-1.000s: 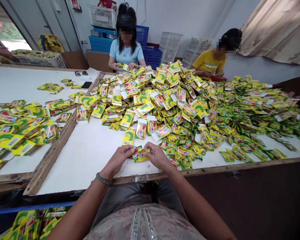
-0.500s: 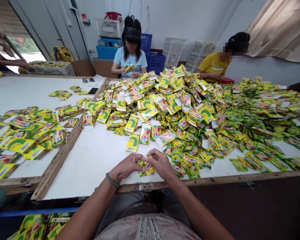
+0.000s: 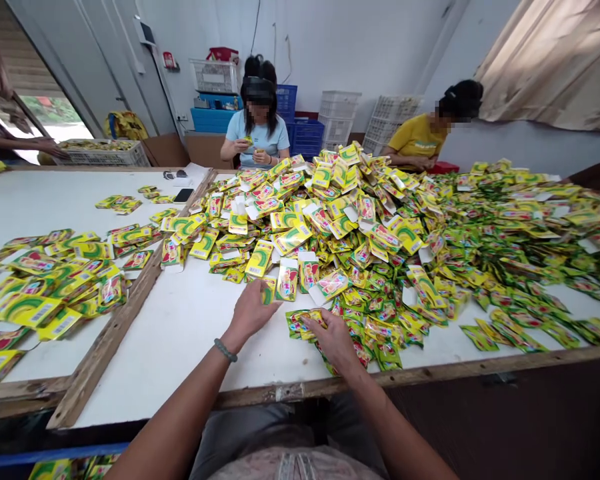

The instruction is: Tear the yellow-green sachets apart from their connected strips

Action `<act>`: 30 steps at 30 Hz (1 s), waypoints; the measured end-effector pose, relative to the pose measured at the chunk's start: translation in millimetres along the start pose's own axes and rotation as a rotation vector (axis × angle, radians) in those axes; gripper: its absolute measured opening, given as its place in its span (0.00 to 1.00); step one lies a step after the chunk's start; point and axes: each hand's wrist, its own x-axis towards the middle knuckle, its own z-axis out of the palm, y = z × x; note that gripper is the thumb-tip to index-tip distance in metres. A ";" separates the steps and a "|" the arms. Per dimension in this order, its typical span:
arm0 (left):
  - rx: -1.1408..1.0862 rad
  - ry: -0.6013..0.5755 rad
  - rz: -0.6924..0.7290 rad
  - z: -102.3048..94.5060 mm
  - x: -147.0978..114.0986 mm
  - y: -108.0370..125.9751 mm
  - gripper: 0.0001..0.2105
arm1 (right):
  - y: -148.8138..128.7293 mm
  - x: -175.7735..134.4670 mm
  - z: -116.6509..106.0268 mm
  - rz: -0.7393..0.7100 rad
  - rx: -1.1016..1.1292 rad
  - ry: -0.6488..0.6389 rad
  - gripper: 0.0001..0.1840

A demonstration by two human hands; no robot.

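My left hand (image 3: pixel 253 312) is closed on a small yellow box (image 3: pixel 269 291) at the near edge of the pile, its thumb over the box's lower end. Right beside that box are two more small boxes with white open flaps, one of them a red-and-yellow box (image 3: pixel 287 280). My right hand (image 3: pixel 334 339) pinches a green-and-yellow packet (image 3: pixel 296 325) between thumb and fingers, just above the white tabletop (image 3: pixel 195 353). Loose shiny green packets (image 3: pixel 387 353) lie to the right of this hand.
A tall heap of boxes (image 3: pixel 330 207) and packets fills the table's middle and right. A wooden strip (image 3: pixel 115 343) divides off more boxes (image 3: pixel 40 293) at left. Two co-workers sit across the table, one in a light blue shirt (image 3: pixel 263 137), one in a yellow shirt (image 3: pixel 415 141).
My hands were together over a packet near the table edge and are now apart. The left moved forward to the yellow box; the right holds a packet. My view has tilted up slightly.
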 end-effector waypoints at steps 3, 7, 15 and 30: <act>0.378 0.077 -0.007 6.4 8.2 -0.7 0.33 | 12.5 3.2 3.3 -0.027 -0.029 0.065 0.16; 0.403 -0.018 -0.068 -0.5 4.0 -13.9 0.30 | 19.2 4.3 -0.7 -0.035 -0.004 0.117 0.16; -0.487 -0.249 -0.220 -25.4 -25.1 -31.4 0.18 | -6.9 26.9 4.9 -0.063 0.182 0.159 0.18; -0.798 -0.233 -0.169 -6.3 -41.3 -38.8 0.18 | -25.3 47.2 -10.8 -0.188 -0.197 -0.211 0.10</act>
